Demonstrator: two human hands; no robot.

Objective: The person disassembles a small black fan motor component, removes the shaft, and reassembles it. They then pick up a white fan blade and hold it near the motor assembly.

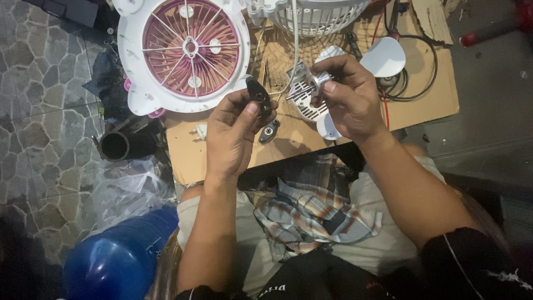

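Note:
My left hand (233, 133) pinches a small black plastic bracket (259, 95) between thumb and fingers, held up over a cardboard sheet (288, 61). My right hand (350, 97) grips a silver fan motor (305, 89) with its shaft pointing left toward the bracket, a short gap between them. A second small black bracket (268, 132) lies on the cardboard just below my left hand. White fan blades (386, 55) show behind and under the right hand.
A white fan housing with a pink grille (189, 50) lies at the back left, a white fan guard (311, 16) at the back. Black cable (416, 83) coils right. A black pipe (116, 145), blue bottle (119, 258) and plaid cloth (311, 214) lie near.

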